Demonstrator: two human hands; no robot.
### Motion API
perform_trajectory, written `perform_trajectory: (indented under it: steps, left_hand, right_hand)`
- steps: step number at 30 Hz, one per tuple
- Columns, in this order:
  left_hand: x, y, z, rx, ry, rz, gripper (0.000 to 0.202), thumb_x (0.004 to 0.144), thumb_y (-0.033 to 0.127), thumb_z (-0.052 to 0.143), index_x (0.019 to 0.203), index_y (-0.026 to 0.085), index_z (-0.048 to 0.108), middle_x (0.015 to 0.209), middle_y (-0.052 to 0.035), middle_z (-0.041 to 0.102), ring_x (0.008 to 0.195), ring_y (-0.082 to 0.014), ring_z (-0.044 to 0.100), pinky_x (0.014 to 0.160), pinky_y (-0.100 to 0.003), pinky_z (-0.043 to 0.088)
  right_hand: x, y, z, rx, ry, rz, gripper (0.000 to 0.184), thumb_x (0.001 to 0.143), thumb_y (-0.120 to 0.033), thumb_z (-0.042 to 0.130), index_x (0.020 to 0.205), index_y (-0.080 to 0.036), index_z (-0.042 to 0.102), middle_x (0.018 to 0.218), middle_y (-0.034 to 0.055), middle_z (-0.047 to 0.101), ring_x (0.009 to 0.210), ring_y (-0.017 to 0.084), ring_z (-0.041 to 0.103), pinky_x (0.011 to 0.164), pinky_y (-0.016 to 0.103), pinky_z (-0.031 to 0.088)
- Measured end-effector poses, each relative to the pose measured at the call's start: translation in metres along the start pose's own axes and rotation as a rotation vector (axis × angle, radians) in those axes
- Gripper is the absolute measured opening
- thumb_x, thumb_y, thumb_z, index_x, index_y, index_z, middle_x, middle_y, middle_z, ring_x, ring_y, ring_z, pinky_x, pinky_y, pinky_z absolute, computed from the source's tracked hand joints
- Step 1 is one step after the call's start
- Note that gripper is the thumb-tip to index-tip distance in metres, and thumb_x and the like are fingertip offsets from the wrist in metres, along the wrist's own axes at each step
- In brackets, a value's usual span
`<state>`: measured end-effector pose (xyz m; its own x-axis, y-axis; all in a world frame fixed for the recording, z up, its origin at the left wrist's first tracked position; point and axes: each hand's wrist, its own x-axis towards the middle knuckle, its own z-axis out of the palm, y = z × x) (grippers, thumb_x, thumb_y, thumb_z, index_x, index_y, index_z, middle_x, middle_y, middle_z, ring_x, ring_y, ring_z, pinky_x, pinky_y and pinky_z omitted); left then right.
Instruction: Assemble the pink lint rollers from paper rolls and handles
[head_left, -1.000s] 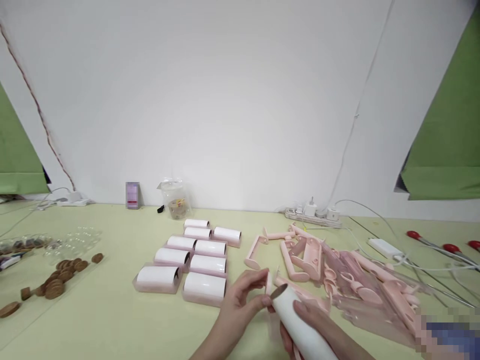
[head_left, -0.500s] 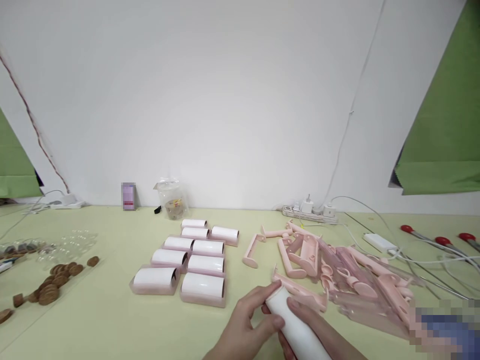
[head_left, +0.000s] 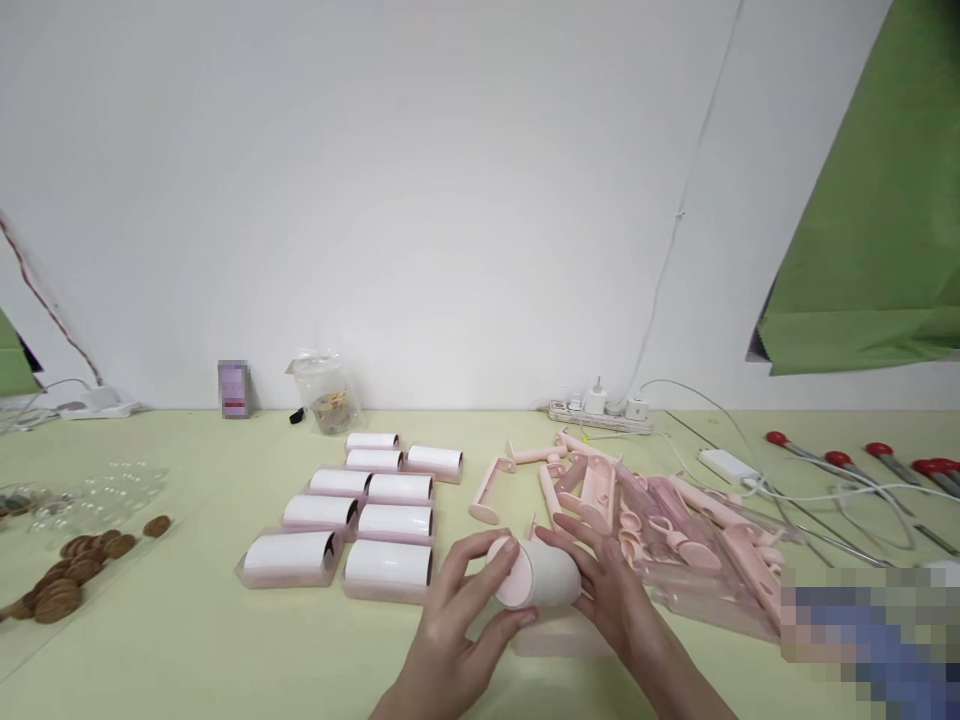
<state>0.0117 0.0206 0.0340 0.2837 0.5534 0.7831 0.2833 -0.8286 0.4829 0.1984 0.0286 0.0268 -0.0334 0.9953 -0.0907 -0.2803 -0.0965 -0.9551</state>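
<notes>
Toward the near edge of the tabletop, a pink cap now seemingly closes the white roll — left hand gripping it, right hand splayed.

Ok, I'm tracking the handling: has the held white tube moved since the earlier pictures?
Yes: the held white tube has shifted leftward, closer to the laid-out tubes.

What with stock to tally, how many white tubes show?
10: five white tubes in the left column, four tubes in the right, one tube between left hand and right hand. Some may be hidden.
</notes>
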Motion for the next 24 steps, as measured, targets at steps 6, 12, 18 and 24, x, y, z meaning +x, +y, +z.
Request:
perform_trajectory:
  steps: [6,12,18,24]
  left_hand:
    - [-0.005,0.003,0.009,-0.015,-0.025,0.086,0.059,0.076,0.013,0.055,0.127,0.032,0.033,0.113,-0.0108,0.048,0.102,-0.0210,0.050,0.072,-0.025,0.050]
    - [-0.022,0.014,0.019,-0.085,-0.064,-0.125,0.040,0.076,0.023,0.057,0.112,0.040,0.049,0.108,-0.0049,0.055,0.098,-0.0195,0.054,0.081,-0.031,0.047]
    - [-0.031,0.010,0.021,-0.268,-0.149,-0.321,0.030,0.075,0.032,0.056,0.105,0.033,0.057,0.106,-0.0068,0.058,0.102,-0.0226,0.052,0.093,-0.035,0.039]
    - [-0.002,-0.001,0.021,-0.813,-0.122,-0.597,0.069,0.061,0.055,0.061,0.120,0.025,0.042,0.117,-0.0115,0.049,0.106,-0.0286,0.046,0.087,-0.042,0.039]
  right_hand:
    - [-0.007,0.004,0.004,0.063,0.028,-0.059,0.056,0.063,-0.065,0.050,0.104,-0.027,0.053,0.118,0.0100,0.053,0.111,0.026,0.044,0.084,0.038,0.039]
    - [-0.001,0.023,0.002,0.105,-0.009,-0.231,0.074,0.040,-0.062,0.068,0.103,-0.029,0.052,0.115,0.0115,0.054,0.110,0.031,0.044,0.085,0.038,0.038]
    - [-0.014,0.011,0.015,-0.134,0.092,-0.234,0.058,0.053,-0.051,0.065,0.103,-0.024,0.054,0.115,0.0112,0.052,0.109,0.032,0.044,0.092,0.039,0.032]
    - [-0.040,-0.016,0.021,-0.743,0.091,-0.633,0.088,0.050,-0.025,0.065,0.127,-0.023,0.024,0.132,0.0080,0.030,0.121,0.035,0.025,0.098,0.043,0.023]
